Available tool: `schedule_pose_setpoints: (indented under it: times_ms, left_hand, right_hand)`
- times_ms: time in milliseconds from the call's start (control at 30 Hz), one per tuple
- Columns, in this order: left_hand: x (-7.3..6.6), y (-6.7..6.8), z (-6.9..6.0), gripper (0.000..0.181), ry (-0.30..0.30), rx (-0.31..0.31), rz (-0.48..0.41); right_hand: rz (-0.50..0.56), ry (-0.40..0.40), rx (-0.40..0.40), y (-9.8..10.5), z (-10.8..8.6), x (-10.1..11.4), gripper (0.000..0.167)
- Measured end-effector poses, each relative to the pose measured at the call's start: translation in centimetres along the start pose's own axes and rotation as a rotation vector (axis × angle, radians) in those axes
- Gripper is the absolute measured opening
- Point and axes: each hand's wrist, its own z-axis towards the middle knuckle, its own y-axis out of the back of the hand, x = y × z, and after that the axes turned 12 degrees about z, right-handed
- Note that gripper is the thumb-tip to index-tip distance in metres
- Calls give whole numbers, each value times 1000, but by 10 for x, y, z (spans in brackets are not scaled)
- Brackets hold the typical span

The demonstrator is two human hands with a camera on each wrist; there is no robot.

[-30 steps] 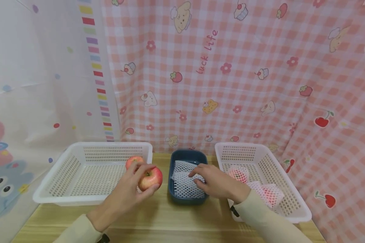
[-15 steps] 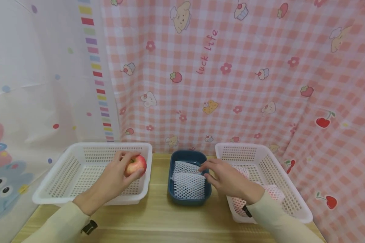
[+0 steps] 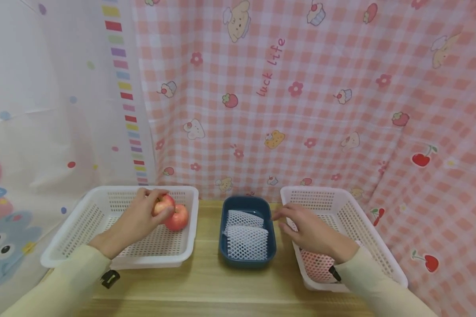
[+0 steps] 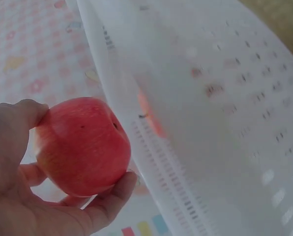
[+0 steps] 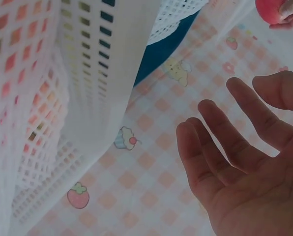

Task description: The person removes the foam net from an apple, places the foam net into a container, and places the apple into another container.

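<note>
My left hand [image 3: 128,224] grips a red apple [image 3: 164,203] over the left white basket [image 3: 143,188]. In the left wrist view, thumb and fingers wrap the sides of the held apple [image 4: 82,147]. Inside the basket, a second apple [image 3: 179,219] lies near the right wall. My right hand [image 3: 315,231] holds nothing; its fingers spread loosely above the left rim of the right white basket [image 3: 381,240]. In the right wrist view, the right hand [image 5: 254,152] has slightly bent, separated fingers.
Between the baskets stands a dark blue tray [image 3: 247,264] with white foam net sleeves [image 3: 247,243]. Fruit in pinkish netting [image 3: 317,266] sits in the right basket, partly hidden by my right arm. A checked curtain [image 3: 262,110] hangs behind the wooden table [image 3: 206,281].
My left hand has carried the apple leftward and back, from the basket's right edge to over its inside. My right hand has drawn away rightward from the blue tray.
</note>
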Motion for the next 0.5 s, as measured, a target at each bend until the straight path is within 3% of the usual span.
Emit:
schedule_pose_setpoints:
  times_ms: [267, 500]
  left_hand:
    - [20, 4, 19, 64, 4, 29, 13]
    - [33, 3, 34, 56, 14, 45, 67]
  right_hand:
    - [-10, -22, -2, 8, -5, -7, 22]
    - [-10, -51, -19, 16, -9, -19, 20]
